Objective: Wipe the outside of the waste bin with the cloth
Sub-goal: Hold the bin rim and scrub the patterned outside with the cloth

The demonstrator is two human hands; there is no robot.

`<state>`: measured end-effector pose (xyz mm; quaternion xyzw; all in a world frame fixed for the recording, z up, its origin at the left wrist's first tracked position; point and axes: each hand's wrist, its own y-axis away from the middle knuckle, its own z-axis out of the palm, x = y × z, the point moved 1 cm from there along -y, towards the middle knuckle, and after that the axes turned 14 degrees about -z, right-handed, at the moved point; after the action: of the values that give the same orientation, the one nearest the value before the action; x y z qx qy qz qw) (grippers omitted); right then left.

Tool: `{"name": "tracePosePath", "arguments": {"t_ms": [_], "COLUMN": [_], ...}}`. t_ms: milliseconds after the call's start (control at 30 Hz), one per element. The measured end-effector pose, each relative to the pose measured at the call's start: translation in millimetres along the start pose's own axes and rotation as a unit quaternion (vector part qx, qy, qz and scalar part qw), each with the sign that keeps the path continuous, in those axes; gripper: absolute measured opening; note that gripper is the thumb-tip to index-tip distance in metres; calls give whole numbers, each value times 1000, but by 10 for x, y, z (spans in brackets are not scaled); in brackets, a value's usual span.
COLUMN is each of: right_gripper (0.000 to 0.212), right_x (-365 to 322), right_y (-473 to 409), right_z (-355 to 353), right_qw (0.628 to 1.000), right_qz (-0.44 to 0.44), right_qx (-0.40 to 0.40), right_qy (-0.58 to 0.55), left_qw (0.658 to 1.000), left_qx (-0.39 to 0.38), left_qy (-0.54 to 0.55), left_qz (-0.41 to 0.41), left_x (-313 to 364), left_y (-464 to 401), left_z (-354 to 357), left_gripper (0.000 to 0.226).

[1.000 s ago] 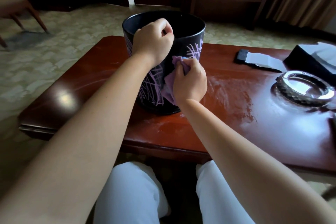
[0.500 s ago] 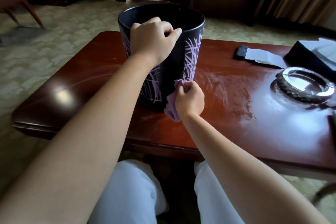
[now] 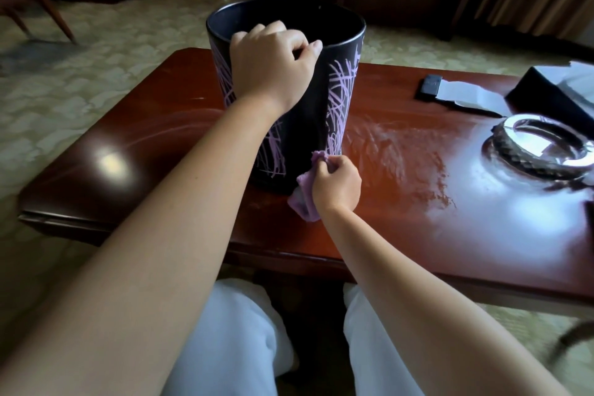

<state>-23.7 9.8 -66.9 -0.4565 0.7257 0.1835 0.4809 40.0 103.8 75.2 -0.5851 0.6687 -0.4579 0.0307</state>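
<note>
Left hand (image 3: 273, 64) fingers curl over the waste bin (image 3: 308, 125) rim; right hand (image 3: 337, 185) fingers pinch the cloth (image 3: 303, 199) at its base.

The waste bin (image 3: 316, 100) is a round black tub with pale purple scribbled lines on its side, standing upright and open-topped on a reddish wooden table (image 3: 418, 202). The cloth (image 3: 303, 199) is a small, crumpled purple rag bunched against the bin's lower right wall, near its base

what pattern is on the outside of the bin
Thin lilac scribbled lines on a black bin, clearest in the head view.
</note>
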Motion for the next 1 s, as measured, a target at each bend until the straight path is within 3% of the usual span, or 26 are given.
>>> {"name": "tracePosePath", "arguments": {"t_ms": [67, 233, 400, 600, 767, 1000], "right_gripper": [19, 20, 22, 24, 24, 25], "right_x": [-15, 181, 184, 253, 290, 276], "right_y": [-21, -20, -51, 52, -113, 70], "right_z": [-3, 36, 37, 142, 35, 104], "right_qw": [1000, 997, 999, 992, 996, 990], "right_qz": [0, 33, 25, -24, 43, -47], "right_qx": [15, -62, -7, -86, -34, -73], "right_qy": [-7, 42, 23, 90, 69, 112], "left_qw": [1000, 999, 996, 995, 996, 995], "left_qx": [10, 40, 83, 99, 85, 83], "left_qy": [0, 18, 39, 15, 30, 51], "left_qz": [0, 7, 14, 20, 13, -2], "left_x": [8, 27, 48, 67, 70, 68], "left_y": [15, 64, 142, 162, 151, 140], "left_z": [6, 26, 80, 119, 114, 142], "left_gripper": [38, 37, 30, 28, 28, 28]}}
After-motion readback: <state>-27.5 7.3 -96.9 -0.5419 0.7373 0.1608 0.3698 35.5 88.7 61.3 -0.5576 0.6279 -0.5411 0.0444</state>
